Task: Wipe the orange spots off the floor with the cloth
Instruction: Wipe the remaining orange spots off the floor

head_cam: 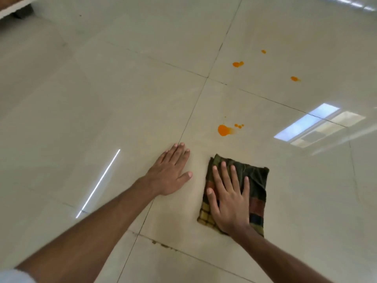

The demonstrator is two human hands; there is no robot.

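Observation:
A folded dark checked cloth (255,180) lies flat on the pale tiled floor (122,99). My right hand (229,198) presses on it, palm down, fingers spread. My left hand (170,172) rests flat on the bare tile just left of the cloth, holding nothing. A large orange spot (223,130) with tiny droplets (239,126) beside it sits a short way beyond the cloth. Farther off are three smaller orange spots: one (237,64), one (294,79) and one (263,51).
Dark grout lines (191,117) cross the floor, with some dirt in the joint (163,245) near me. A window reflection (310,124) shines on the tile at right. A piece of furniture or a ledge (14,7) shows at the top left corner.

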